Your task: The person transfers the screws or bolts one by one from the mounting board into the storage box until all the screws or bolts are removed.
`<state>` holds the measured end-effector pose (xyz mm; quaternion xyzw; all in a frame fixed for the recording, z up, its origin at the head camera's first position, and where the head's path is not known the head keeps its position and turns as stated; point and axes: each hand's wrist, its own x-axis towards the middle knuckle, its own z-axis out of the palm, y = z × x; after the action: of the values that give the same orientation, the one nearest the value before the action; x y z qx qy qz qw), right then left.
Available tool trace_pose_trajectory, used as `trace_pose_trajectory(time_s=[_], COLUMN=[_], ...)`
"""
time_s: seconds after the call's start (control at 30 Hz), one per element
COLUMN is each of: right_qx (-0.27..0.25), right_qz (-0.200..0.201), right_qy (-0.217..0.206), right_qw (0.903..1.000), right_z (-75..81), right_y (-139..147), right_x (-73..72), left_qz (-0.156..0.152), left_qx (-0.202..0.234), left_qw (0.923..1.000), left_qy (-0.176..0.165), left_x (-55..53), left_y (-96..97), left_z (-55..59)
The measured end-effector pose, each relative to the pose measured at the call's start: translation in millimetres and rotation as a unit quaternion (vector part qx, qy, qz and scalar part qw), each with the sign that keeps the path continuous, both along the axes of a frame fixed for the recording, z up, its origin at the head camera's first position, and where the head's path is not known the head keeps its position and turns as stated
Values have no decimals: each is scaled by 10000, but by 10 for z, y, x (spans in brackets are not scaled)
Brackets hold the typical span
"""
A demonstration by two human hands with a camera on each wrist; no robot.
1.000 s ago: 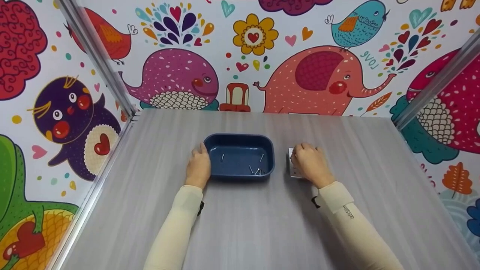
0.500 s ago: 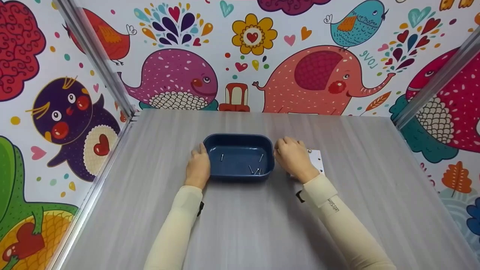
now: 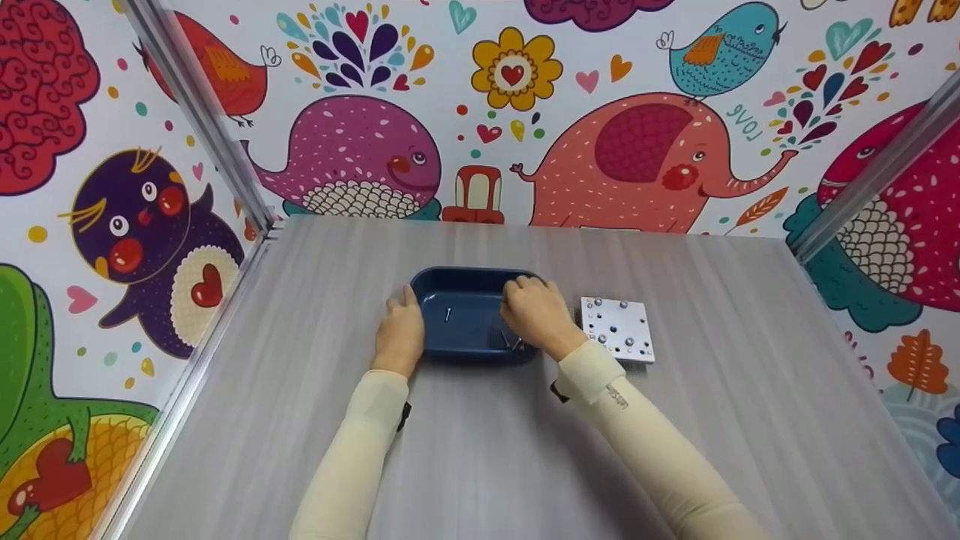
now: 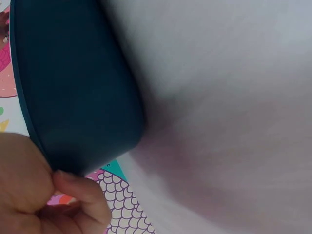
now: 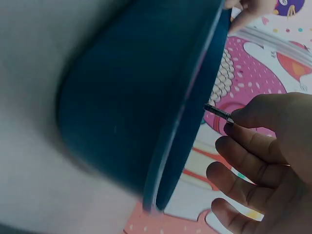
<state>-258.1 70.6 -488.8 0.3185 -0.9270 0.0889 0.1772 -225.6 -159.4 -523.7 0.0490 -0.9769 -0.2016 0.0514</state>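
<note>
My left hand [image 3: 400, 334] grips the left rim of a dark blue plastic tub [image 3: 457, 351]; its curled fingers [image 4: 87, 195] show at the tub's end in the left wrist view. Over the tub's right side is my right hand [image 3: 541, 315]. Between thumb and forefinger it pinches a small threaded screw [image 5: 218, 113], with the other fingers loosely bent. One loose screw [image 3: 448, 315] lies on the tub floor at the left. More screws [image 3: 511, 341] lie near the right front corner, partly hidden by the right hand.
Right of the tub, a white square plate [image 3: 637, 322] with holes and several screw heads sits on the grey wood-grain table [image 3: 465, 450]. Cartoon-printed walls [image 3: 495, 150] and metal posts [image 3: 202, 112] enclose the table's back and sides.
My right hand has moved left from the white plate to above the tub, uncovering the plate. The left hand has stayed at the tub's left rim.
</note>
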Motion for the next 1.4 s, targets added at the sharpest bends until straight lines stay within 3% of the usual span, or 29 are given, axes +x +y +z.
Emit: trace_pose_trajectory(time_s=[0.4, 0.6, 0.77, 1.0, 1.27, 1.4], right_qx=[511, 595, 512, 364, 177, 63], right_qz=[61, -9, 12, 257, 90, -33], right_qy=[-340, -431, -415, 117, 601, 556], right_qw=[9981, 9973, 9978, 9989, 9980, 9984], right_z=[-170, -171, -90, 107, 334, 378], right_y=[-339, -361, -335, -165, 195, 386], right_x=[67, 83, 90, 165, 355, 473], left_qz=[114, 99, 85, 96, 37, 66], left_qx=[21, 19, -14, 83, 79, 61], left_qw=[9999, 9998, 9996, 9999, 9999, 9999], left_qy=[-43, 150, 261, 37, 102, 72], left_x=[9, 6, 13, 1, 14, 17], left_y=[2, 7, -4, 5, 6, -3], left_z=[-1, -8, -20, -3, 1, 0])
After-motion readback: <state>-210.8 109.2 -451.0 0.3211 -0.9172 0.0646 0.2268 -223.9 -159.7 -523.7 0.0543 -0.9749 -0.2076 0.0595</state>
